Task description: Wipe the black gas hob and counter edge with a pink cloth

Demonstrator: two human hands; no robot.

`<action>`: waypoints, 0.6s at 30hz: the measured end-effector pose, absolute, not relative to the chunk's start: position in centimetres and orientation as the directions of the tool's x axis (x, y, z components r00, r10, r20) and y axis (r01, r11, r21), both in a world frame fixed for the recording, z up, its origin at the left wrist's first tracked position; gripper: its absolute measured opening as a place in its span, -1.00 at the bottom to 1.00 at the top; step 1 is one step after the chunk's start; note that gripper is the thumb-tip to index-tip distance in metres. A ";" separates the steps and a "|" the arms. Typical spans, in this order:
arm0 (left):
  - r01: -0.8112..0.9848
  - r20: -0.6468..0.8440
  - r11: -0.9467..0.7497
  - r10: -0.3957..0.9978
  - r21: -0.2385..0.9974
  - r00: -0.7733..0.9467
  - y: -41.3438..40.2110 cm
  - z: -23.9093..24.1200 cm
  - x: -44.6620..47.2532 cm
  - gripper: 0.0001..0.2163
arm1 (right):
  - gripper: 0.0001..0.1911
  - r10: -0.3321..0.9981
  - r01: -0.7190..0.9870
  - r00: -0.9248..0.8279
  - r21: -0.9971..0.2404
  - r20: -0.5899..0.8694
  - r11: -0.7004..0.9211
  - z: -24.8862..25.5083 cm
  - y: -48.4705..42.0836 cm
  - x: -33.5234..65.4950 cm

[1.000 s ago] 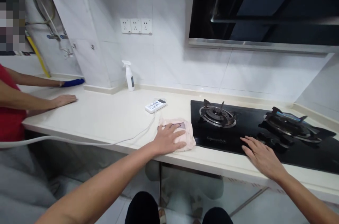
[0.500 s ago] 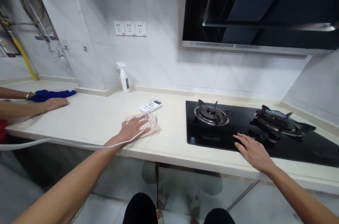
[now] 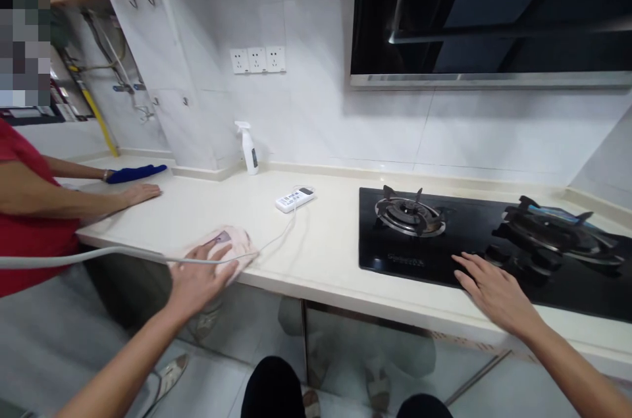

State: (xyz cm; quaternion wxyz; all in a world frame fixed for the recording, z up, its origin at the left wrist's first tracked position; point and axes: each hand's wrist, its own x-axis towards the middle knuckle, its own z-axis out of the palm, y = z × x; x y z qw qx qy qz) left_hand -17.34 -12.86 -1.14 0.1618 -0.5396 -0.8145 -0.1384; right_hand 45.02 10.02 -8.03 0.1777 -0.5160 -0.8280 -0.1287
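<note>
A pale pink cloth [image 3: 239, 241] is under my left hand [image 3: 197, 276], which grips it at the front edge of the cream countertop [image 3: 316, 247]. A white cable [image 3: 113, 250] crosses in front of that hand and runs towards a white remote-like handset [image 3: 295, 199] lying on the counter. My right hand [image 3: 494, 289] rests with its fingers apart on the front edge of the black gas stove [image 3: 405, 260], beside the control knobs [image 3: 540, 260]. It holds nothing.
A white spray bottle [image 3: 248, 149] stands near the wall. The black range hood [image 3: 484, 16] hangs above the stove. At the left, a person in a red top [image 3: 24, 234] has both hands on the counter, one in a blue glove [image 3: 135, 173].
My left hand has moved the cloth left and towards the front edge of the counter. My right hand stays on the stove edge. The view has turned left, showing more of the other person.
</note>
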 end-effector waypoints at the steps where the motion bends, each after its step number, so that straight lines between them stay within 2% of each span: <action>1: 0.934 0.438 0.358 0.836 0.022 -0.331 -13.0 -1.9 -15.3 -0.50 | -0.37 0.813 0.901 -0.403 0.026 0.420 0.433 -8.0 10.0 45.0; 6: 0.997 0.537 0.027 0.843 -0.071 0.015 -12.0 -4.3 -4.5 -0.56 | -0.37 0.842 0.917 -0.366 -0.003 0.397 0.400 -7.9 9.8 44.8; 8: 0.977 0.507 -0.195 0.835 -0.090 0.213 -10.9 -4.4 -0.3 -0.61 | -0.36 0.846 0.921 -0.356 -0.004 0.396 0.389 -7.7 9.6 44.6; 10: 0.938 0.471 -0.332 0.814 -0.101 0.339 -9.8 -4.5 3.5 -0.65 | -0.36 0.850 0.925 -0.347 -0.003 0.397 0.379 -7.6 9.5 44.5; 18: 0.817 0.397 -0.557 0.724 -0.147 0.565 -7.3 -5.2 11.4 -0.75 | -0.36 0.830 0.912 -0.366 -0.013 0.421 0.409 -7.8 9.9 44.9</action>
